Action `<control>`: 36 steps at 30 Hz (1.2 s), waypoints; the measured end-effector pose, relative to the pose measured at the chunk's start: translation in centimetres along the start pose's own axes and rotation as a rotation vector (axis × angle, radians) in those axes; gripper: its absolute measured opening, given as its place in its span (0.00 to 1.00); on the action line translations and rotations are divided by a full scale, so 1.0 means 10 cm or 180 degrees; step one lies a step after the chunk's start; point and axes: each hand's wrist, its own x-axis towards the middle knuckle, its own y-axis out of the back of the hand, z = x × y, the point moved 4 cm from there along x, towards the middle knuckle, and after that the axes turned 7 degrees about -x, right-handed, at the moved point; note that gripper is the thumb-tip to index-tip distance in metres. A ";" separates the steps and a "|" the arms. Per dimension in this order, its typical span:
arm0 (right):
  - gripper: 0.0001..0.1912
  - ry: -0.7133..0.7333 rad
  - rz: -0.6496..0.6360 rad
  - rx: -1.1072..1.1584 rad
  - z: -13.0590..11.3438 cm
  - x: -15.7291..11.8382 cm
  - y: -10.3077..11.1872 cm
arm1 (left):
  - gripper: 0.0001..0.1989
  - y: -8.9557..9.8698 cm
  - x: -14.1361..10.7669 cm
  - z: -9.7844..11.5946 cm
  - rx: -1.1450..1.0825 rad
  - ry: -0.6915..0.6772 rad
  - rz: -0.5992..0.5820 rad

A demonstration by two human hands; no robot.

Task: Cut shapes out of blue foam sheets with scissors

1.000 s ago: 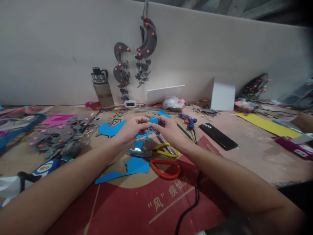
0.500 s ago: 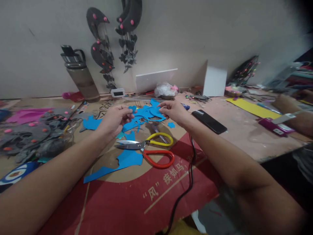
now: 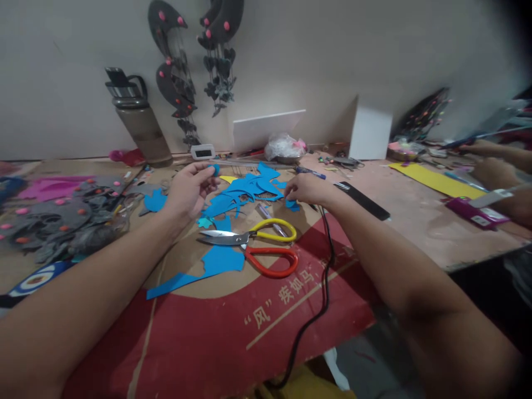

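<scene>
Between thumb and forefinger, my left hand [image 3: 194, 185] pinches a small blue felt cutout [image 3: 214, 169], raised left of the scrap pile. My right hand [image 3: 307, 189] is lowered to the work surface, its fingers closed at a small blue felt flower [image 3: 292, 205] that they partly cover. A heap of blue felt scraps [image 3: 249, 191] lies between the hands. Nearer to me are scissors [image 3: 245, 238] with one yellow and one red handle, blades pointing left. A larger blue offcut [image 3: 222, 260] lies below the blades, and a pen-like tube [image 3: 270, 219] sits behind the yellow handle.
Red-and-brown cardboard [image 3: 199, 332] covers the near table, crossed by a black cable [image 3: 310, 332]. A phone [image 3: 362, 200] lies right. Grey felt pieces [image 3: 62, 221] are heaped left. A bottle [image 3: 141, 122] stands by the wall. Another person's hands [image 3: 494, 169] are far right.
My right hand has left the scrap pile and come down right onto the small blue flower. My left hand has drawn left and away with its cutout. The view has tilted slightly down.
</scene>
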 end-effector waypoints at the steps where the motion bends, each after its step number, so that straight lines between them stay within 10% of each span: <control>1: 0.08 0.0008 0.0065 -0.0030 0.00 0.01 -0.01 | 0.05 -0.02 -0.01 0.00 0.0004 0.0037 -0.0043; 17: 0.10 -0.0375 0.1686 0.1266 0.16 0.08 0.07 | 0.08 0.01 -0.03 -0.11 0.0107 0.0099 -0.0280; 31: 0.15 0.0052 0.1839 0.1049 -0.16 0.04 0.02 | 0.06 0.10 0.11 0.03 -0.0301 -0.0150 0.0001; 36: 0.13 0.1013 0.0569 0.0942 -0.76 -0.36 0.05 | 0.06 0.20 0.18 0.01 -0.0176 -0.0203 0.0221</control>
